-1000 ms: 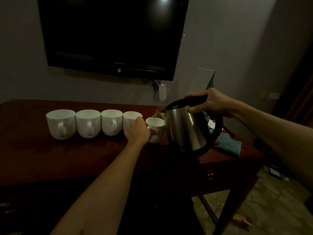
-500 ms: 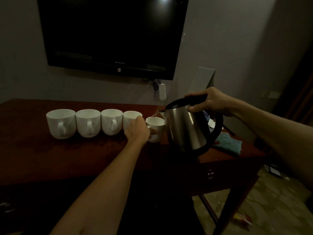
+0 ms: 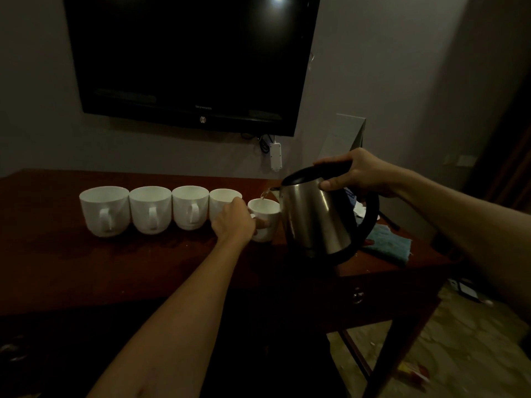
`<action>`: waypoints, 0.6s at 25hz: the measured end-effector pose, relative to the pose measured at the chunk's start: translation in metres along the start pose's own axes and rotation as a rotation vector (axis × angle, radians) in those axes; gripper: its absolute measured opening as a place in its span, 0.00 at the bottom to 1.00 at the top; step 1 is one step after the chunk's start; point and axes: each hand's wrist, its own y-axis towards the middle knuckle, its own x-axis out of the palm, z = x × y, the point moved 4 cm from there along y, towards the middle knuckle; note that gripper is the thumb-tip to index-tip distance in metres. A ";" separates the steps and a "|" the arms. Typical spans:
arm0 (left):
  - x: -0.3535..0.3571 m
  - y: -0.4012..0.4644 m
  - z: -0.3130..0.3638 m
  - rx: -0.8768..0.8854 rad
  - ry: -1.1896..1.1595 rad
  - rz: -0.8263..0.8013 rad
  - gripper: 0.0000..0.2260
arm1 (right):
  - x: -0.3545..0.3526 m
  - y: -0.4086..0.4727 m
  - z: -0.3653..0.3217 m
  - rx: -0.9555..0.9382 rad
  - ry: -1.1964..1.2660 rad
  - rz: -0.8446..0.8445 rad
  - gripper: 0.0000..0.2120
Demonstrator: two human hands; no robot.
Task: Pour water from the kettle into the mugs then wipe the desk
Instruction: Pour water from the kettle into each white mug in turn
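Several white mugs stand in a row on the dark wooden desk (image 3: 86, 268). My left hand (image 3: 234, 224) grips the handle of the rightmost, smaller mug (image 3: 267, 214). My right hand (image 3: 360, 175) holds the black handle of the steel kettle (image 3: 316, 216), which is tilted left above the desk. A thin stream of water runs from its spout into the small mug. To the left stand the other mugs, the nearest (image 3: 222, 198) partly hidden by my left hand and the farthest (image 3: 103, 209) at the row's end. A blue cloth (image 3: 388, 245) lies behind the kettle.
A black television (image 3: 189, 58) hangs on the wall above the desk, with a white power strip (image 3: 275, 156) under it. A white box (image 3: 349, 132) stands at the back right. The desk's right edge drops to a patterned floor (image 3: 459, 340).
The kettle has stayed tilted over the small mug and the water keeps running. Both hands have held their places.
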 end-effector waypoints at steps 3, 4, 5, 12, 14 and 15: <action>0.001 0.001 -0.001 -0.005 -0.014 -0.007 0.22 | 0.000 0.000 0.002 0.002 -0.009 0.004 0.28; 0.001 0.001 -0.001 -0.004 -0.016 -0.009 0.22 | 0.000 0.000 0.002 0.005 -0.005 0.004 0.27; 0.001 0.001 0.000 -0.002 -0.011 -0.004 0.21 | 0.000 0.000 0.001 0.010 0.005 0.000 0.26; 0.000 0.000 0.000 0.003 0.006 0.021 0.18 | -0.002 0.006 0.003 -0.009 -0.034 0.017 0.32; 0.001 0.000 0.001 0.006 0.004 0.004 0.21 | -0.002 0.006 0.002 -0.010 -0.046 0.013 0.33; 0.001 0.000 0.000 0.007 0.006 0.007 0.21 | -0.002 0.006 0.002 -0.012 -0.049 0.010 0.33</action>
